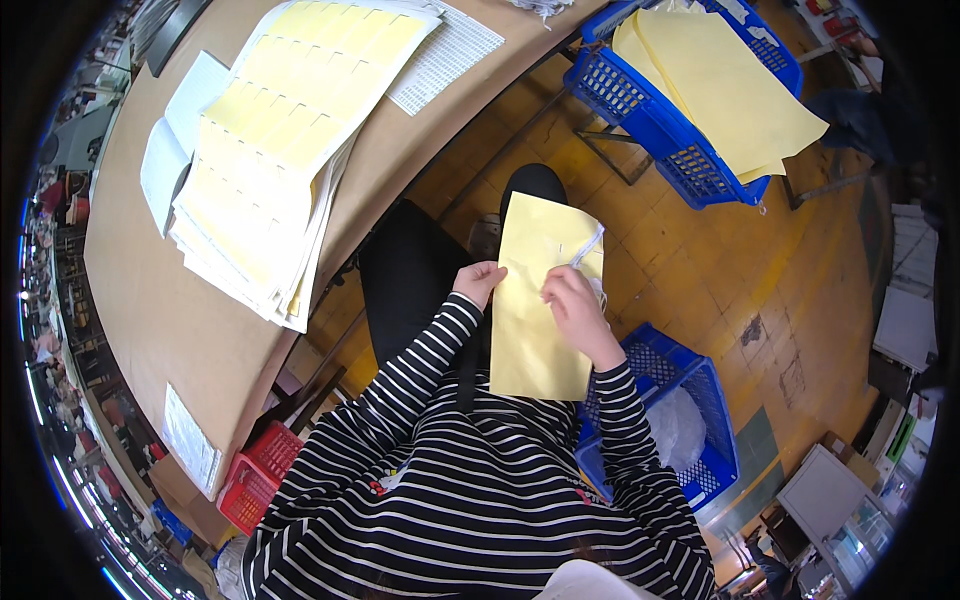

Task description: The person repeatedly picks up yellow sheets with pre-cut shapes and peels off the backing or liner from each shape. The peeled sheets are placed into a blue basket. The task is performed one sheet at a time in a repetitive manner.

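**Yellow sheet held over the lap, baskets on both sides**

At far left, a red basket (pixel 262 478) sits under the table (pixel 150 300), contents hidden. On the table, a sheet stack (pixel 275 150) lies flat, within reach. At centre, the left hand (pixel 478 283) pinches the yellow sheet's (pixel 535 330) left edge, steadying it over the lap. The right hand (pixel 572 305) grips a white strip (pixel 590 245) curling off it. At lower right, a blue basket (pixel 690 420) holds clear plastic; the upper-right basket (pixel 660 120) carries more yellow sheets.

Sheet stack (pixel 270 150) on table (pixel 150 300) (left); baskets (pixel 680 130) right.
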`<state>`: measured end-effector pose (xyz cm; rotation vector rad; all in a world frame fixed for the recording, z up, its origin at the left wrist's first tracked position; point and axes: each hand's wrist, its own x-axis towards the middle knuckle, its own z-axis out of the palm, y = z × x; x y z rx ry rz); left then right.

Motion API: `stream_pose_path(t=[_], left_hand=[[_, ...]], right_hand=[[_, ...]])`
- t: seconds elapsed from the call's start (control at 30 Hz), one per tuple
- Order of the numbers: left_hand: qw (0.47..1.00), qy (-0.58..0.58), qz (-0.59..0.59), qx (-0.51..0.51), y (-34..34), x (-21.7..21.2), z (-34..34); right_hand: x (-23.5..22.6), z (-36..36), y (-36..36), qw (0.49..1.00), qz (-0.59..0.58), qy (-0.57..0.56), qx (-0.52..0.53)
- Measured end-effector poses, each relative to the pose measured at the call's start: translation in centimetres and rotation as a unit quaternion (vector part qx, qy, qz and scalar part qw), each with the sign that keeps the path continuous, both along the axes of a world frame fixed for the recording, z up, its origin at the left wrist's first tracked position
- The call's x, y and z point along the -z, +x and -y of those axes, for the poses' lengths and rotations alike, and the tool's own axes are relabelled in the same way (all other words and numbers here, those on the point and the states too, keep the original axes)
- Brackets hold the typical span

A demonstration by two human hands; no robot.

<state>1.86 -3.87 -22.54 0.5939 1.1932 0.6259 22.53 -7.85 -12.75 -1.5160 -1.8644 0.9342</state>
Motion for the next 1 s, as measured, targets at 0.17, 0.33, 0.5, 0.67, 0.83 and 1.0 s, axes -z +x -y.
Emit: stream_pose_path(t=[0.17, 0.33, 0.5, 0.67, 0.83, 1.0], left_hand=[[0.986, 0.102, -0.13, 0.034, -2.1, 2.9, -1.0], [0.986, 0.126, -0.09, 0.066, -4.9, 3.4, -2.6], [0.973, 0.161, -0.1, 0.135, -6.1, 3.0, -4.0], [0.941, 0.222, -0.232, 0.104, -9.4, 4.4, -6.9], [0.95, 0.208, -0.195, 0.127, -13.5, 5.4, -8.4], [0.962, 0.188, -0.162, 0.114, -12.2, 4.3, -7.1]], right_hand=[[0.1, 0.3, 6.7, 0.882, -0.379, -0.045, 0.275], [1.1, 5.3, 19.9, 0.624, -0.579, 0.052, 0.522], [3.1, 12.4, 32.5, 0.527, -0.67, 0.125, 0.508], [1.6, 16.5, 37.9, 0.537, -0.515, 0.22, 0.631], [-2.8, 18.5, 35.5, 0.671, -0.016, 0.278, 0.687], [-8.1, 16.9, 31.7, 0.473, 0.43, 0.237, 0.731]])
